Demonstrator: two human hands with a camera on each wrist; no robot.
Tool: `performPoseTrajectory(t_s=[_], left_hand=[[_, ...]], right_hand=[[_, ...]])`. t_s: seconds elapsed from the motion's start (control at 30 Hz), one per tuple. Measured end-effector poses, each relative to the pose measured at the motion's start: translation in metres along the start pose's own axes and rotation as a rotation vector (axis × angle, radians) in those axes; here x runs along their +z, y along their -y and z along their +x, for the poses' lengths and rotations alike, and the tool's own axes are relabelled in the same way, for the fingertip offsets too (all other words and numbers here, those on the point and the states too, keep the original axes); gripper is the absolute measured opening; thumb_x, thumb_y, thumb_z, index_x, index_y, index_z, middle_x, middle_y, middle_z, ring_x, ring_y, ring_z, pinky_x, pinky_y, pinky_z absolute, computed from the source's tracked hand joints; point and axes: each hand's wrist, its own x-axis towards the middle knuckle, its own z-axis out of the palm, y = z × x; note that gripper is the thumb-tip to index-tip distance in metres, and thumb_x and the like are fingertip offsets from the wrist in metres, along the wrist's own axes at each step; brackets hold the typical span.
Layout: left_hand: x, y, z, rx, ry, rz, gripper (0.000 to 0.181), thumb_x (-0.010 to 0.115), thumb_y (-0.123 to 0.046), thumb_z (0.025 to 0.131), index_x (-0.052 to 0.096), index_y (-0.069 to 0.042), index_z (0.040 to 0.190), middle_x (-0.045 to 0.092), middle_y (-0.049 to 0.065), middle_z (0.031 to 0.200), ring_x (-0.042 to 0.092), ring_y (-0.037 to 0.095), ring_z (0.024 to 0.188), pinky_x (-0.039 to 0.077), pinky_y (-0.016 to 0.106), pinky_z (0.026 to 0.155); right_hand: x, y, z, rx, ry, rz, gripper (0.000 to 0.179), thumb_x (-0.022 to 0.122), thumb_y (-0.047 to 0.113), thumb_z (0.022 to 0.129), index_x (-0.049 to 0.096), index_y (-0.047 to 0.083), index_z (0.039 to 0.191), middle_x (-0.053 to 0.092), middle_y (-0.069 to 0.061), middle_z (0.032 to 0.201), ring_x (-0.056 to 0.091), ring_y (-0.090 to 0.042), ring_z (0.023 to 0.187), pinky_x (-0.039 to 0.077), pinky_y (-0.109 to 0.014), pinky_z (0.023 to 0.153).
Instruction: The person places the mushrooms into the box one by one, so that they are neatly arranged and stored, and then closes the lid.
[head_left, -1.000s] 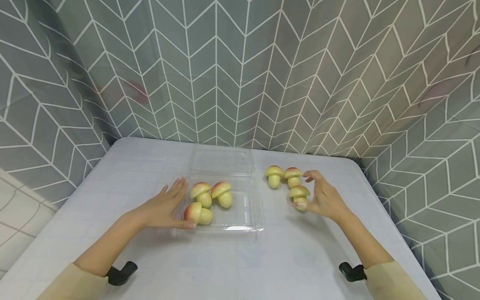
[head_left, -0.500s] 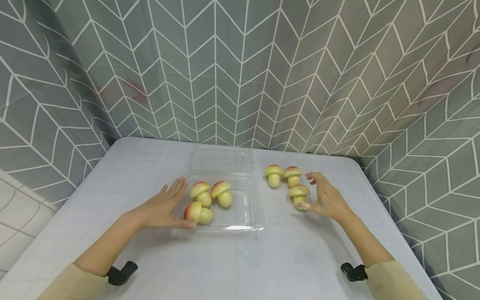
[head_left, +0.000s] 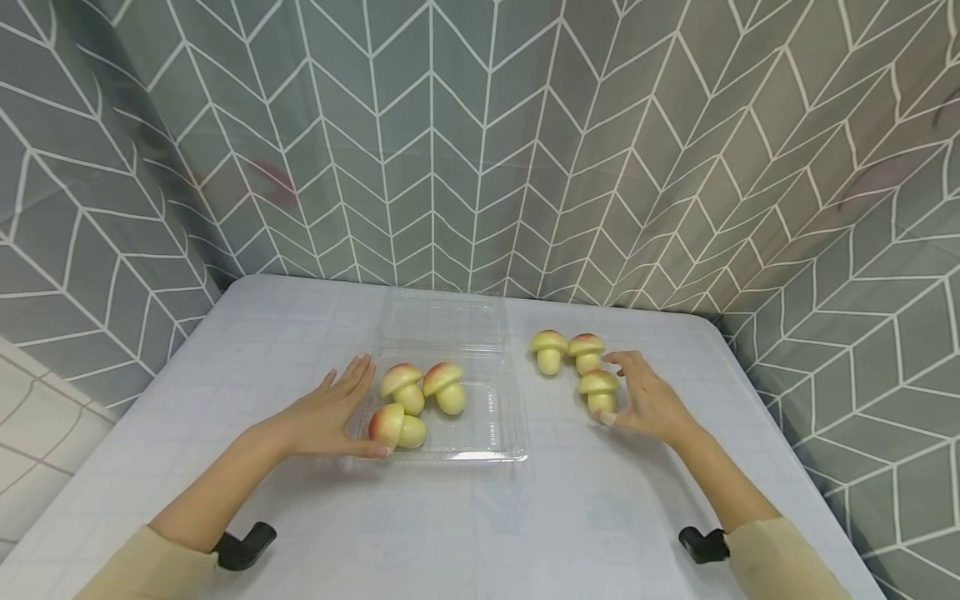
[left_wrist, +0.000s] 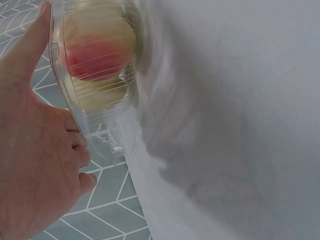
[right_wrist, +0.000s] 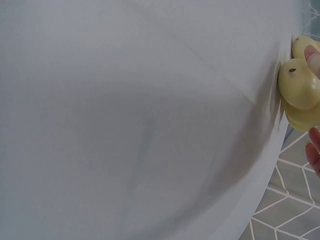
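My left hand (head_left: 330, 417) rests against the left side of a clear plastic clamshell box (head_left: 498, 417), fingers straight and spread. In the left wrist view the fingers lie along the box's rim (left_wrist: 62, 92). Inside lie three yellow-green mushrooms (head_left: 447, 388) with reddish caps, smooth and artificial-looking. To the right of the box, three similar mushrooms stand grouped on the table. My right hand (head_left: 652, 400) is beside the nearest mushroom (head_left: 597, 388), thumb at its stem and fingers apart from its cap. The right wrist view shows that mushroom (right_wrist: 297, 87) with a gap before the fingers.
The box's open lid (head_left: 442, 321) lies flat behind it. Two mushrooms (head_left: 548, 352) stand close behind the one by my right hand. A white cloth covers the table (head_left: 450, 533), and a grey patterned curtain (head_left: 465, 150) rises beyond its far edge.
My right hand drew slightly back from the nearest mushroom, then came in closer again with thumb and fingers. The left hand, box and mushrooms have stayed in place.
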Motion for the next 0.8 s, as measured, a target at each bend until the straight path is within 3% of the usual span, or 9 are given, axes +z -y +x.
performPoseTrajectory(t_s=[0.3,0.63,0.8], left_hand=[[-0.0005,-0.0003,-0.0005,-0.004,0.008,-0.001,0.126,0.06,-0.075,0.074,0.013,0.015,0.147,0.007,0.032,0.154,0.006,0.043,0.143,0.011,0.063,0.111],[-0.0019,-0.001,0.0006,-0.003,0.007,0.007,0.125,0.061,-0.075,0.074,0.014,0.017,0.146,0.008,0.033,0.154,0.007,0.044,0.143,0.012,0.063,0.111],[-0.0017,-0.0013,0.0003,-0.004,0.009,0.002,0.125,0.062,-0.074,0.074,0.015,0.017,0.146,0.008,0.033,0.154,0.007,0.045,0.143,0.011,0.063,0.111]], right_hand=[[0.0045,0.0063,0.0006,0.106,0.128,-0.019,0.075,0.084,0.037,0.066,0.048,0.016,0.128,0.046,-0.018,0.118,0.059,-0.034,0.087,0.052,-0.049,0.061],[0.0076,0.0052,-0.0026,0.09,0.116,-0.051,0.078,0.086,0.033,0.065,0.047,0.01,0.128,0.051,-0.017,0.115,0.058,-0.035,0.097,0.053,-0.052,0.068],[0.0085,0.0054,-0.0042,0.126,0.145,-0.05,0.078,0.085,0.034,0.067,0.044,0.008,0.129,0.056,-0.017,0.115,0.056,-0.035,0.101,0.051,-0.053,0.072]])
